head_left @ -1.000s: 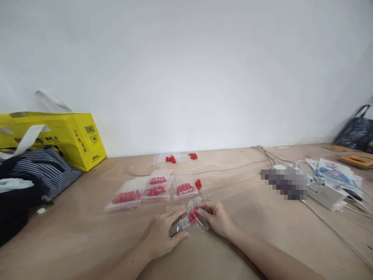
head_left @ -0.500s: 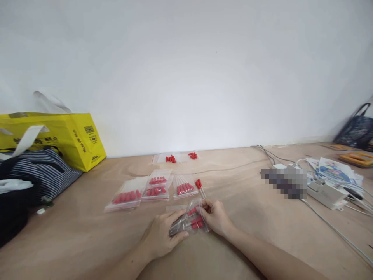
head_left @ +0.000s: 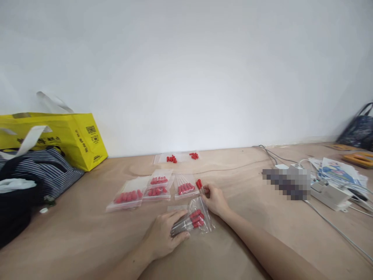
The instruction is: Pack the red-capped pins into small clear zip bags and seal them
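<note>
My left hand (head_left: 167, 233) grips the left end of a clear plastic bag (head_left: 207, 222) that holds several red-tipped droppers (head_left: 197, 218). Just above the bag's right side, the fingers of my right hand (head_left: 214, 199) close round the clear stems of loose red-tipped droppers (head_left: 199, 183). Beyond my hands lie zip bags with red-tipped droppers inside: one at the left (head_left: 124, 197), an overlapping pair in the middle (head_left: 157, 191), and one at the right (head_left: 185, 188).
Near the wall lie small red caps (head_left: 171, 159) on clear plastic. A yellow bag (head_left: 93, 144) and a striped bag (head_left: 55, 175) stand at left. A white power strip (head_left: 330, 196), cables and papers (head_left: 340, 171) are at right.
My right hand has let go of the clear bag and moved up to the loose droppers, which it now grips. My left hand stays on the bag.
</note>
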The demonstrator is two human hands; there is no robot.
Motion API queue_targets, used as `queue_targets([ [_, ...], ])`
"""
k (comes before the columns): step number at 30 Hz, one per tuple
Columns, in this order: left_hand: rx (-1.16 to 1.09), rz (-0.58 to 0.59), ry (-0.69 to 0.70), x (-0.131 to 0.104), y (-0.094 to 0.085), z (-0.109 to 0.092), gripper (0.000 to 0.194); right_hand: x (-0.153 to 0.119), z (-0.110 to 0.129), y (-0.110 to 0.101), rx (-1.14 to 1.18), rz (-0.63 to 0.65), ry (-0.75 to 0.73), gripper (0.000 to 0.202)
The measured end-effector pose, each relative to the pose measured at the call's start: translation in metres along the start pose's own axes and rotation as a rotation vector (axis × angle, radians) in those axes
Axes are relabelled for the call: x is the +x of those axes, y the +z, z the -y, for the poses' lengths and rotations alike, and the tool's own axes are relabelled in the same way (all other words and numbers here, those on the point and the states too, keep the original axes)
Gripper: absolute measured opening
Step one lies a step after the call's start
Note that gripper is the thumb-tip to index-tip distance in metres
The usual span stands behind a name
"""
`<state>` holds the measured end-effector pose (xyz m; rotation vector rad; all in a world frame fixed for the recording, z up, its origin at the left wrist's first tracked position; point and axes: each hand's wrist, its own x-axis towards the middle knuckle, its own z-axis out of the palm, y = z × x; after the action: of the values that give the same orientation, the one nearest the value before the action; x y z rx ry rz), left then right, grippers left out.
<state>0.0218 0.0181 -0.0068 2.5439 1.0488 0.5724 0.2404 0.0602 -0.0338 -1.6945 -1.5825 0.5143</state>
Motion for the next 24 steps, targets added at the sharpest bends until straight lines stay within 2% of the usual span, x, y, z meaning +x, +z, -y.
queue_targets([
  [3,-0.005,-0.008,0.002,0.0,0.001,0.001,0.045,0.005,0.001,0.003,-0.02,0.002,0.059,0.018],
  [8,-0.022,-0.001,-0.006,0.0,0.001,0.001,0.044,0.009,-0.004,0.002,0.068,-0.02,0.071,0.016],
  [19,-0.035,-0.006,-0.03,-0.001,0.0,0.0,0.044,0.004,-0.011,-0.005,0.504,-0.206,0.056,0.039],
  [24,-0.043,0.001,-0.02,-0.001,0.0,0.0,0.044,-0.015,-0.002,-0.01,0.81,-0.116,0.096,0.043],
])
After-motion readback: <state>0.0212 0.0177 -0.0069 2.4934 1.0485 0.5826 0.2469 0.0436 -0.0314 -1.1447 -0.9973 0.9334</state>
